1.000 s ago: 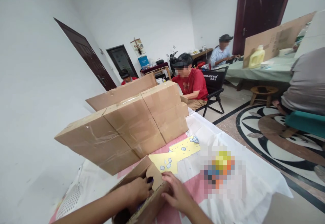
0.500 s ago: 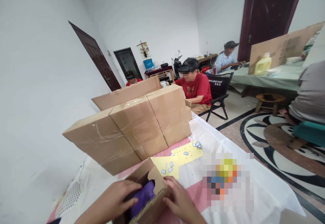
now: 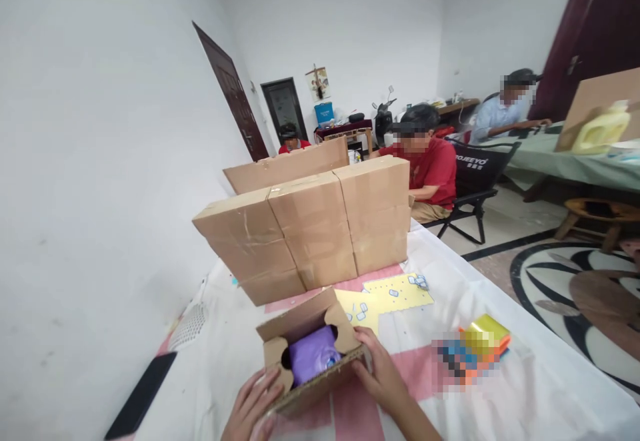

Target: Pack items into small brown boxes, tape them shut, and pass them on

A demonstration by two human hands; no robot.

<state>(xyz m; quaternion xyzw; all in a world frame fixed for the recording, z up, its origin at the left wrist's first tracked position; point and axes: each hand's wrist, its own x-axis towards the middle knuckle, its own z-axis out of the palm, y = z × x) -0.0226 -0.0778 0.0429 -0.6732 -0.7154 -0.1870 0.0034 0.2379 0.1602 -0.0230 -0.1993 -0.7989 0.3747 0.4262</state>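
The soft purple bundle [image 3: 311, 360] is now seen lying wholly inside the small open brown corrugated-cardboard box [image 3: 320, 388], below its notched flaps, where half a second ago it was still being pressed down under the left hand [image 3: 253, 404]. That hand has since been drawn out of the box and is laid against its near left corner, fingers stretched flat. The right hand [image 3: 383, 374] is kept at the box's right wall, fingers curled around the edge in a grip. The box is thus held between both hands, and the loading of it is judged complete. Just behind the box two yellow perforated sheets [image 3: 395, 292] are spread on the white tablecloth [image 3: 450, 274]; farther behind it a row of taped brown cartons [image 3: 310, 234] is stacked.
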